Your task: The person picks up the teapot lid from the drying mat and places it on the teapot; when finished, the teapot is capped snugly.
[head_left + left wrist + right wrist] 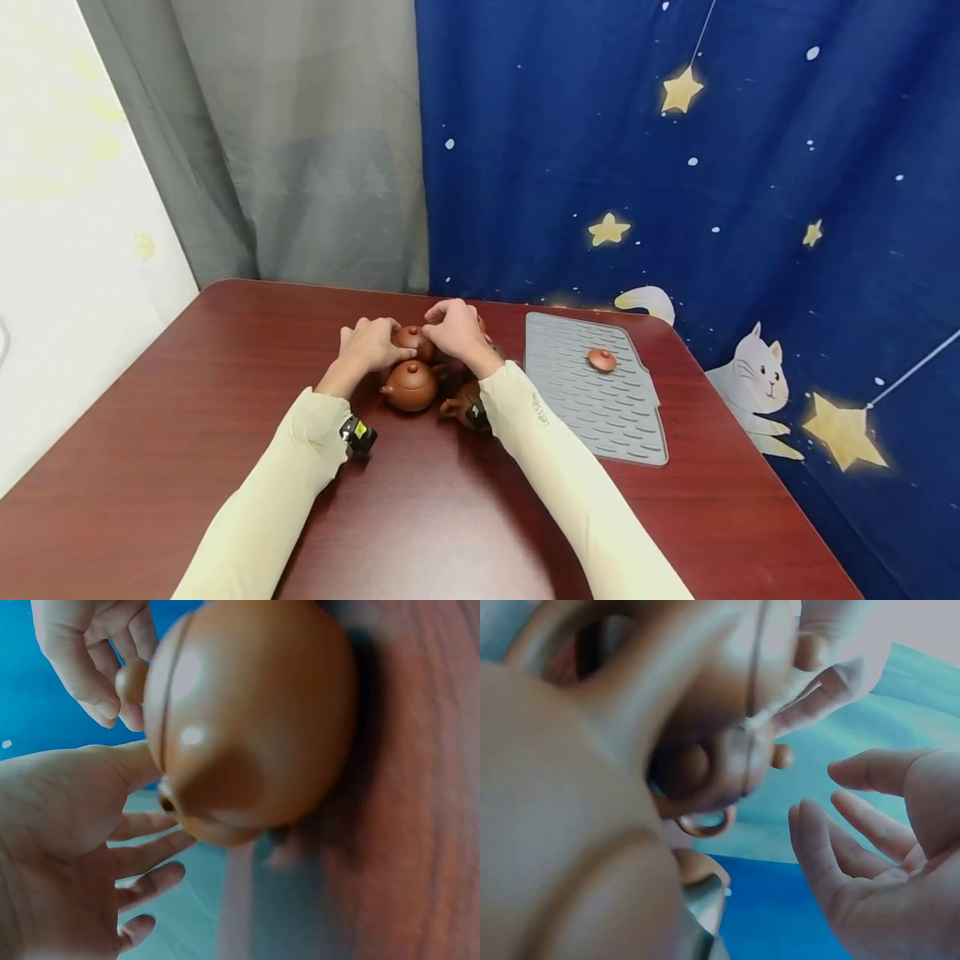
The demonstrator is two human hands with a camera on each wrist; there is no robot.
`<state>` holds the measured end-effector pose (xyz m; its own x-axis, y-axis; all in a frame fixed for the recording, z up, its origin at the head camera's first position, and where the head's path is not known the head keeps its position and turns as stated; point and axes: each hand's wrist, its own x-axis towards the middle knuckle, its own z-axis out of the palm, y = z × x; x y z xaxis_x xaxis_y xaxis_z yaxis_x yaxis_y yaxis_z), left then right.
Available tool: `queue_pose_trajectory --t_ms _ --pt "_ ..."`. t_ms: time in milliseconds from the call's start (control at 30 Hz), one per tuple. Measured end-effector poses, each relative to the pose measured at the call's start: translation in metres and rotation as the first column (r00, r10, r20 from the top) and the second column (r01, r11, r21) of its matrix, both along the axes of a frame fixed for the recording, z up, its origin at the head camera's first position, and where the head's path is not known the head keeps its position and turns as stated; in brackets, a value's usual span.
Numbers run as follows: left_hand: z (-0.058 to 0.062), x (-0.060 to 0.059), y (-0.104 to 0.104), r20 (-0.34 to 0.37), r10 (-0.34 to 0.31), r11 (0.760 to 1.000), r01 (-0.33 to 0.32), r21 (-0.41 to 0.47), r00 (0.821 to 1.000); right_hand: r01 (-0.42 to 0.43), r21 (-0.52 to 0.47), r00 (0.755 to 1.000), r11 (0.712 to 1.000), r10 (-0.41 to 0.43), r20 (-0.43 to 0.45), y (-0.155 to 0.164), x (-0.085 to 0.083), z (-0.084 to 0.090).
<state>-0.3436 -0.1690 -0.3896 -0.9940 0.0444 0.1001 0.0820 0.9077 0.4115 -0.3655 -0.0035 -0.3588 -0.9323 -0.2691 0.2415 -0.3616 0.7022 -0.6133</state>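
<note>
Several small brown clay teapots cluster on the dark red table (225,375). My left hand (369,342) reaches one teapot (412,338) from the left. In the left wrist view its fingers (150,881) are spread and relaxed, and the thumb (131,761) rests against a pot's body (255,720). My right hand (453,327) hovers over the same pot from the right. Its fingers (94,675) curl loosely beside the lid knob (131,681), and in the right wrist view the palm (889,862) is empty. A nearer teapot (410,386) sits below the hands.
Another teapot (467,405) lies partly under my right forearm. A grey ribbed mat (592,408) lies to the right with a loose brown lid (602,359) on it. A blue star-and-cat curtain (675,167) hangs behind the table's far and right edges.
</note>
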Motion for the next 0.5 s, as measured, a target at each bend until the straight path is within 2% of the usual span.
queue_pose_trajectory --t_ms 167,367,500 --pt "0.01 0.0 0.012 -0.053 -0.003 1.0 0.002 -0.003 0.999 -0.065 -0.041 0.997 0.997 0.063 -0.039 0.015 0.005 0.01" --pt "0.018 -0.006 0.033 -0.084 -0.06 0.998 0.059 -0.007 0.995 -0.03 -0.05 0.997 0.998 0.026 -0.077 0.045 0.004 0.011" --pt "0.023 -0.008 0.041 -0.119 -0.07 0.997 0.067 -0.03 0.99 -0.021 -0.055 0.996 0.998 0.016 -0.085 0.057 0.005 0.01"
